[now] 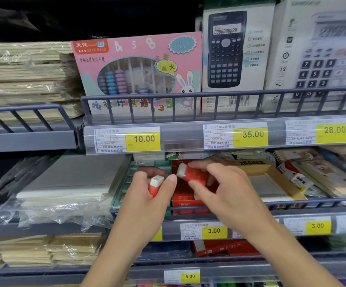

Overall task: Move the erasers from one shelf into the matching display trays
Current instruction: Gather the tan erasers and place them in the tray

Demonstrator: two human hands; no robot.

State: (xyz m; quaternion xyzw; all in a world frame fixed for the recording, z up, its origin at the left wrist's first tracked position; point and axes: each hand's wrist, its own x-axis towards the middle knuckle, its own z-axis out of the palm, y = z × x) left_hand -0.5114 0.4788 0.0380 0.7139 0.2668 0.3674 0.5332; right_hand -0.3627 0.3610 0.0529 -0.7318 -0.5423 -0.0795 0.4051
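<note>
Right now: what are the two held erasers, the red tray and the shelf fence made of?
Erasers, in left hand and right hand: matte white block in a glossy red sleeve, likely rubber or vinyl with a paper or film wrap.
Red tray: printed, folded edges, looks like cardboard.
Shelf fence: thin grey-blue bars, probably painted metal.

i pinch one red-sleeved white eraser (pixel 156 184) upright, another (pixel 190 172) tilted above the red display tray (pixel 185 200)
</note>
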